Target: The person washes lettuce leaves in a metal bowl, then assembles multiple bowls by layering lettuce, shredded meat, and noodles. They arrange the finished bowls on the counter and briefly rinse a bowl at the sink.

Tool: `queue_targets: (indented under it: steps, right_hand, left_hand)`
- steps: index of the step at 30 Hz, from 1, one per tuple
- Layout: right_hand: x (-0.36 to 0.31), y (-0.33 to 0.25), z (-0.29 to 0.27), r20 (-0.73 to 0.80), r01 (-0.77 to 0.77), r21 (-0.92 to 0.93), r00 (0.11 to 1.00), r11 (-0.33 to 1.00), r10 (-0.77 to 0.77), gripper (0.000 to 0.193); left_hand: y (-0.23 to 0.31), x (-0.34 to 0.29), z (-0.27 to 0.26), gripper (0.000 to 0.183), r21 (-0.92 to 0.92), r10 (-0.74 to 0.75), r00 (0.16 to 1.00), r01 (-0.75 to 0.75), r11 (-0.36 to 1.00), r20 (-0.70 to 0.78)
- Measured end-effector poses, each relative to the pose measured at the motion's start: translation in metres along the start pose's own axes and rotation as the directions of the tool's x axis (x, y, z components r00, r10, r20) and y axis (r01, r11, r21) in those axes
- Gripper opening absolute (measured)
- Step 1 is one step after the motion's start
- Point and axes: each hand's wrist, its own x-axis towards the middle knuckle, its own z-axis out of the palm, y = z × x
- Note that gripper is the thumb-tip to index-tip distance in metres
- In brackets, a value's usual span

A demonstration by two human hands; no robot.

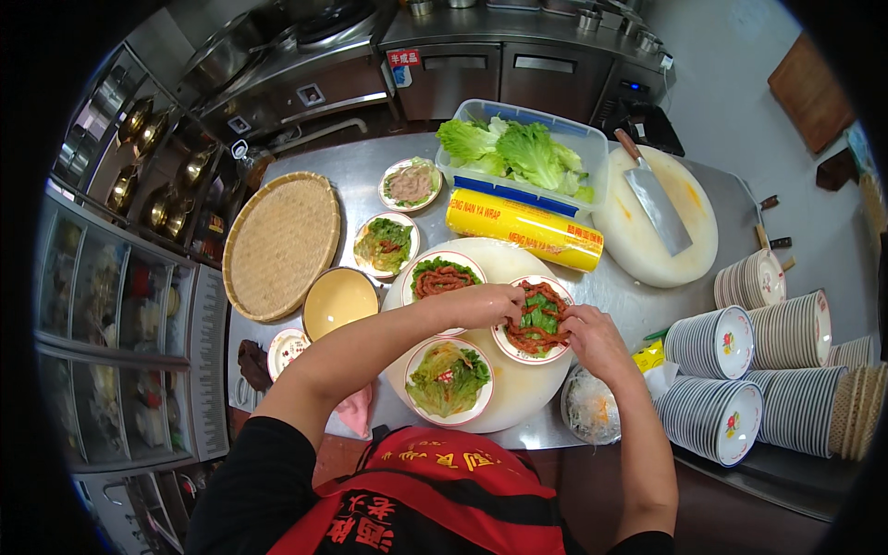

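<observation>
Both my hands work over a white plate (500,344) of green lettuce and reddish-brown meat strips (552,298). At its left side, the fingers of my left hand (492,305) are pinched on a strip. My right hand (593,339) is at the right rim, its bent fingertips closed on a strip end partly hidden by them. Just left, a second plate (404,294) holds meat strips coiled on lettuce, partly behind my left forearm. Nearer me, a third plate (485,410) carries pale and green leaves. A round white board (539,400) lies under these plates.
Beyond are a yellow wrap roll (524,228), a lettuce tub (599,171) and a cleaver (659,203) on another round board (638,264). A woven tray (282,245), cream bowl (341,305) and two small filled plates (360,261) stand left. Plate stacks (708,342) line the right; a bagged bowl (590,407) sits near me.
</observation>
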Motion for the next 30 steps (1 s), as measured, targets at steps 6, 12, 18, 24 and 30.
queue_targets:
  steps: [6,12,18,24,30]
  right_hand:
    - [0.005,-0.006,-0.003,0.051,-0.214,0.028,0.976,0.977,0.212,0.014]
    - [0.002,-0.002,0.008,-0.117,-0.255,0.264,0.949,0.93,0.294,0.017]
    - [-0.015,0.001,0.017,0.03,-0.367,0.7,0.872,0.613,0.488,0.014]
    - [-0.007,0.0,0.024,0.125,-0.33,0.892,0.836,0.307,0.535,0.015]
    - [0.014,-0.005,0.024,0.121,-0.292,0.902,0.879,0.32,0.461,0.019]
  left_hand:
    - [0.013,0.004,0.005,0.025,0.047,-0.03,1.0,0.03,0.998,0.0]
    - [0.012,0.01,0.021,0.026,0.154,0.054,0.996,-0.043,0.987,-0.066]
    - [0.021,0.01,0.028,0.024,0.188,0.077,0.979,-0.041,0.981,-0.188]
    - [0.027,0.01,0.047,0.026,0.146,0.028,0.986,-0.004,0.989,-0.164]
    - [0.029,0.016,0.023,0.025,-0.119,-0.18,0.853,0.139,0.983,-0.49]
